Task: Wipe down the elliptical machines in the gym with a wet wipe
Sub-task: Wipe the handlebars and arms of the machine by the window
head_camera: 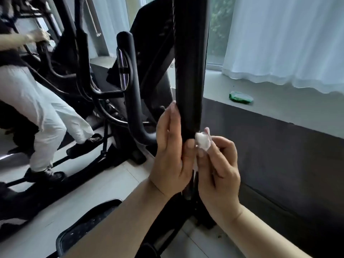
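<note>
A black padded handle bar (189, 71) of the elliptical machine rises upright in the middle of the head view. My left hand (172, 151) wraps around its lower end from the left, thumb on the front. My right hand (217, 170) pinches a small crumpled white wet wipe (202, 141) and presses it against the bar's lower right side, just beside my left thumb. The bar's base is hidden behind both hands.
A black foot pedal (89, 224) lies at the bottom left. Another person in white trousers (42, 118) stands on a neighbouring elliptical (126, 81) at left. A grey window ledge (279, 108) with a green packet (241, 97) and white curtains (288, 40) runs along the right.
</note>
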{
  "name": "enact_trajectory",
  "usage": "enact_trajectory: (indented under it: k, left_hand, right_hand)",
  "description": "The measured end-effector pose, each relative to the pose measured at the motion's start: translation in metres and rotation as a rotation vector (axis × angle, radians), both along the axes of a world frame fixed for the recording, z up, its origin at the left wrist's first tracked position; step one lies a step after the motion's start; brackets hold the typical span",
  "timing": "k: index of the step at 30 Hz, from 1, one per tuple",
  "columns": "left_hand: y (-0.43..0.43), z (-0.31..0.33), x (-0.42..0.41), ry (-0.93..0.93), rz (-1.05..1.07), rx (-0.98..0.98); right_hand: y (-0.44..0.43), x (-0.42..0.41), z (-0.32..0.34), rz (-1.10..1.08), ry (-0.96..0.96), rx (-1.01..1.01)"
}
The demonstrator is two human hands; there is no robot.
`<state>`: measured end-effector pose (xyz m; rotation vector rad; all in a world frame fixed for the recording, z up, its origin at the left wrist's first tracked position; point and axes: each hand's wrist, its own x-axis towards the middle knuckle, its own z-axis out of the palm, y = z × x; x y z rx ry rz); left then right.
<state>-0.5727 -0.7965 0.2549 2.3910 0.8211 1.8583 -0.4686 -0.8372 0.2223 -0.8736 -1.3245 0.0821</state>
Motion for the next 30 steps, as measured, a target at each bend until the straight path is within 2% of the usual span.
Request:
enact_trajectory:
  k: [3, 6, 8, 12, 14, 20, 25, 27, 30]
  left_hand:
    - [0.002, 0.021, 0.003, -0.056, -0.029, -0.010]
    - [0.004, 0.039, 0.005, -0.097, -0.029, 0.059]
    - [0.006, 0.048, 0.005, -0.122, -0.046, 0.093]
    - [0.009, 0.064, 0.007, -0.155, -0.116, 0.099]
    - [0.011, 0.073, 0.008, -0.165, -0.151, 0.108]
    - [0.014, 0.089, 0.004, -0.147, -0.152, 0.097]
    - [0.018, 0.115, 0.002, -0.125, -0.129, 0.147]
    - [0.018, 0.123, 0.004, -0.139, -0.129, 0.166]
    - [0.019, 0.130, 0.006, -0.156, -0.130, 0.179]
  right_hand:
    - [0.009, -0.006, 0.033, -0.087, -0.041, 0.093]
    - [0.008, 0.001, 0.022, -0.101, -0.131, 0.096]
    - [0.003, 0.008, 0.022, -0.082, -0.123, 0.079]
    - [0.003, 0.007, 0.073, -0.171, -0.043, 0.187]
    - [0.008, 0.000, 0.096, -0.188, -0.092, 0.224]
    - [0.005, 0.004, 0.067, -0.196, -0.218, 0.213]
    - [0.016, 0.003, 0.119, -0.244, -0.087, 0.307]
    - [0.021, -0.003, 0.131, -0.247, -0.096, 0.329]
    - [0.020, -0.007, 0.114, -0.236, -0.151, 0.324]
